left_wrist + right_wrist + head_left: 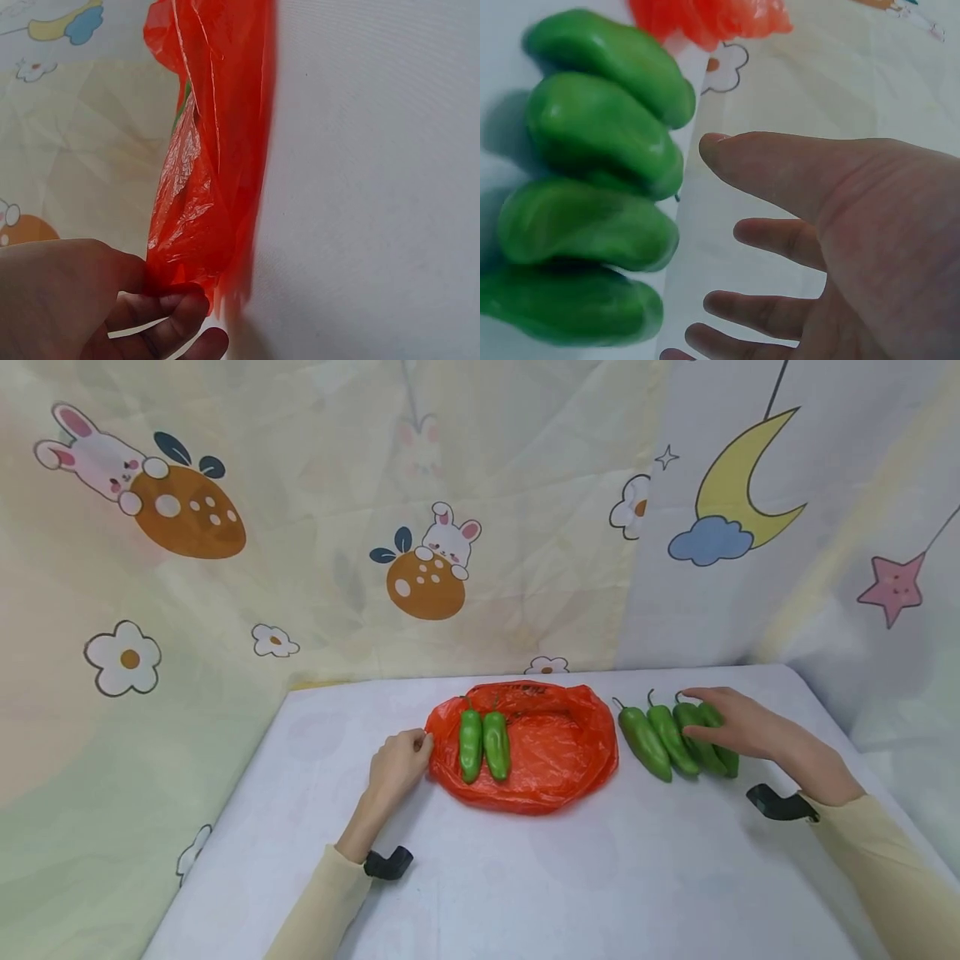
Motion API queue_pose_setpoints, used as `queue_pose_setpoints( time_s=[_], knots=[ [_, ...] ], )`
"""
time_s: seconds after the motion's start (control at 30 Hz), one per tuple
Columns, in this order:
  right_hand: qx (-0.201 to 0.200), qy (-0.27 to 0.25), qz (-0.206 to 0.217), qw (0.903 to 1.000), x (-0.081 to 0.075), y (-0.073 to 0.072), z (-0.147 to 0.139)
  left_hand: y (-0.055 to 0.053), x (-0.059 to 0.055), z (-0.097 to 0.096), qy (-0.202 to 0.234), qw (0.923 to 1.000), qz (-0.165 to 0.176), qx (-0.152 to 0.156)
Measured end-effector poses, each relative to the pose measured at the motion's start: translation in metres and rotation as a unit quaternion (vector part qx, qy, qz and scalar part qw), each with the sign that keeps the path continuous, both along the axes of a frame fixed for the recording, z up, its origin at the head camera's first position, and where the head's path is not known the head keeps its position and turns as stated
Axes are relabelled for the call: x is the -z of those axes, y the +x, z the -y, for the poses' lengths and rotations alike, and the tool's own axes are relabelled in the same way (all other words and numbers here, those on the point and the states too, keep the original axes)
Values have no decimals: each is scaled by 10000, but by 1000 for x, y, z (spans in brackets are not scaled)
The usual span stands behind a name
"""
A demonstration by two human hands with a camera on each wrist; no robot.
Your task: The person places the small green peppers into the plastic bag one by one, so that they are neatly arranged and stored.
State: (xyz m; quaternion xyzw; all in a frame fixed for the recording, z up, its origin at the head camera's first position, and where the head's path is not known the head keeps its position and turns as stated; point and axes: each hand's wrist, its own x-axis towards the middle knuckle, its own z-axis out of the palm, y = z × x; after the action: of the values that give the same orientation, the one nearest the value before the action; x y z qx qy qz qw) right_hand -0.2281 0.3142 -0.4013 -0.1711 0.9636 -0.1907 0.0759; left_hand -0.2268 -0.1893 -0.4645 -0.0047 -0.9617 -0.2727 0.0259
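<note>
- The left hand [401,760] pinches the left edge of a red plastic bag [551,756] between thumb and fingers.
- Two green chili peppers [470,745] lie side by side on the bag's left part.
- Right of it, four more peppers [645,743] lie in a row on the white table [540,877].
- The right hand [738,722], fingers spread, hovers at the rightmost ones, holding nothing.
</note>
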Motion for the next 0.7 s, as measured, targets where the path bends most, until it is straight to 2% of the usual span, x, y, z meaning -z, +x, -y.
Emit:
queue_pose_setpoints(
  time_s=[0.2,0.53,0.7],
  knots=[
    [3,35,24,10000,4,0,-13,-1,1,0,-30,10000,27,-26],
    [21,375,503,9980,8,-6,-29,-2,0,-1,37,9999,83,-55],
    [20,462,550,9974,12,-9,-34,-2,1,0,-1,9999,120,-70]
  ],
)
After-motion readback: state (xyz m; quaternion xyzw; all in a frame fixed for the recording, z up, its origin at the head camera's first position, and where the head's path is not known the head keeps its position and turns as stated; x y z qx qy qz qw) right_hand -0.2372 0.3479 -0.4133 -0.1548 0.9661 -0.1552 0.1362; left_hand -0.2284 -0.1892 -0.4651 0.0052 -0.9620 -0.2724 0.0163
